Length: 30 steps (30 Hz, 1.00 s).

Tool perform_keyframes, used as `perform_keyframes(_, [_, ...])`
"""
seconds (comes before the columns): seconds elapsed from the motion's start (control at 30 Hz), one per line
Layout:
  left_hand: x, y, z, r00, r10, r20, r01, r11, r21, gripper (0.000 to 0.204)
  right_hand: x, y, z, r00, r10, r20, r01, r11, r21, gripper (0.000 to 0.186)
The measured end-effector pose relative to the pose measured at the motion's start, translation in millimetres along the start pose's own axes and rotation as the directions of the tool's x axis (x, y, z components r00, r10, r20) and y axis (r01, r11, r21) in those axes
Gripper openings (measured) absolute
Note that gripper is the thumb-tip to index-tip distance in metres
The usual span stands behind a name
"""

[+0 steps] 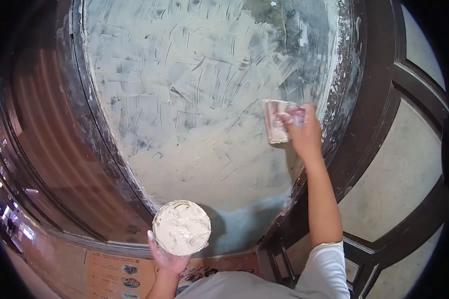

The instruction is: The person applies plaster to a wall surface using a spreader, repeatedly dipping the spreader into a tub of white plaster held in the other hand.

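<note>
My left hand (167, 254) cups a round tub (181, 227) of white filler from below, fingers wrapped on its base, held low near my chest. My right hand (304, 130) is clamped on a flat spreader (276, 121), its blade pressed against the panel (194, 94) near the right edge. The panel is coated in streaky white filler, with a dark brown frame (369, 99) beside it. My white sleeve (329, 264) is pushed up.

One round tub (181, 227) of pale filler paste, one flat spreader (276, 121), one whitened panel (199, 99), two hands: left hand (165, 257) and right hand (304, 130).
</note>
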<state>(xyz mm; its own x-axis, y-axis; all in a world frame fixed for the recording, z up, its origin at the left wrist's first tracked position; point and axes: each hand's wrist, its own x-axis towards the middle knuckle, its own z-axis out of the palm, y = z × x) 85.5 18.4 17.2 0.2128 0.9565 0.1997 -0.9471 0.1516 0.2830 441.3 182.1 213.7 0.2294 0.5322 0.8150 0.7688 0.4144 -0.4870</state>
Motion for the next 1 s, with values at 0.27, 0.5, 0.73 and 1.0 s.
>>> perform_keyframes(0.27, [1,-11,-10,0.993,0.043,-0.111,-0.054,0.993,-0.101,0.089,-28,9,-11,0.998,0.001,0.055,-0.018,0.950,0.311,0.033])
perform_keyframes(0.5, [5,-27,5,0.997,0.048,-0.058,-0.045,0.998,0.049,0.089,-37,24,-20,0.973,-0.069,0.222,-0.007,0.946,0.325,0.028])
perform_keyframes(0.73, [5,-40,6,0.996,0.053,-0.077,-0.053,0.999,0.007,0.088,-21,2,-2,0.843,-0.267,0.468,0.162,0.954,0.253,0.025])
perform_keyframes(1.0, [-19,-21,9,0.980,0.181,-0.084,-0.190,0.974,-0.123,0.088,-6,23,-57,0.966,0.260,-0.012,-0.202,0.776,0.598,0.030])
